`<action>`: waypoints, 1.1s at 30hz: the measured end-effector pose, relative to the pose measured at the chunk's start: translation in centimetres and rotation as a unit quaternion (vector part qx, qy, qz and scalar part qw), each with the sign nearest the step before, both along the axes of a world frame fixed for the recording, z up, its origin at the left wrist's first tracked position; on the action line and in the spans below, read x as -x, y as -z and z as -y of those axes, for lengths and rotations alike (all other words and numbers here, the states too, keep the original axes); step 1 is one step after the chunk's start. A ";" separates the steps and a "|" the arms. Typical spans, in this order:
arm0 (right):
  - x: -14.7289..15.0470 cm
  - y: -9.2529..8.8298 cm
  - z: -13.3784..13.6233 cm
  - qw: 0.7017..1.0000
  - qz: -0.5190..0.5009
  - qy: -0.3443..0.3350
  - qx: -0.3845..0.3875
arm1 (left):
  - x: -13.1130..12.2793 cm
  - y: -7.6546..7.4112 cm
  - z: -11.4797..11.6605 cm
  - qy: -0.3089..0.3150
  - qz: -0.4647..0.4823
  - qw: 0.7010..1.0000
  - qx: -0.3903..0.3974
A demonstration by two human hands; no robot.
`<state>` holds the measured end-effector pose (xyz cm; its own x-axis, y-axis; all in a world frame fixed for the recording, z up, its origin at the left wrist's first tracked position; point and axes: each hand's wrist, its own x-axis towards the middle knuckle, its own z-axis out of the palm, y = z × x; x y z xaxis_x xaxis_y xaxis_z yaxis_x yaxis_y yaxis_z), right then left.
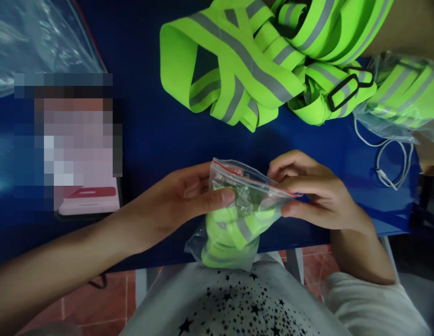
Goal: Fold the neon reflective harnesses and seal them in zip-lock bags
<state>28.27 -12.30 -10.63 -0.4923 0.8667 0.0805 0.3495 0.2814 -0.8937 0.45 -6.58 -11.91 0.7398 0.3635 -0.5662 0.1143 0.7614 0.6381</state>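
Observation:
Between my hands is a clear zip bag [250, 179] with a red line along its top edge. Folded lime-green straps [225, 247] with grey stripes lie inside it. My left hand [199, 196] grips the bag's left side, thumb across the front and fingers behind. With my right hand [304, 186] I pinch the right end of the red-edged top between thumb and fingers. The bag hangs by the near table edge, its mouth tilted down to the right. Whether the zip is fully closed along its length I cannot tell.
A heap of lime-green reflective straps [252, 70] with black buckles [343, 92] covers the back. Right of it lies another filled clear bag [409, 98], with a white cable [394, 163] below. A phone [90, 200], partly blurred, and a large plastic bag [38, 42] occupy the blue table's [143, 126] left.

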 end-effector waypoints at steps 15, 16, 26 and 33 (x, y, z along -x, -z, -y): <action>-1.6 -0.8 0.4 0.967 -0.073 0.114 0.218 | 0.2 -0.5 -0.1 -0.037 -0.030 0.995 -0.092; -1.6 -0.7 0.3 0.967 -0.059 0.114 0.219 | 0.2 -0.4 0.0 -0.050 -0.049 0.993 -0.099; -1.0 0.3 0.0 0.991 0.054 0.111 0.059 | -0.5 -0.4 0.4 -0.104 -0.133 0.969 -0.182; -0.1 0.4 0.1 0.979 -0.006 0.138 0.148 | -0.8 -0.5 0.5 -0.105 -0.142 0.966 -0.191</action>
<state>28.39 -12.44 -11.00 -0.2362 0.9527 -0.1910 0.3655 -0.0950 -0.9259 1.21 -7.06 -11.44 0.4624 0.7104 -0.5305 0.1951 0.5021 0.8425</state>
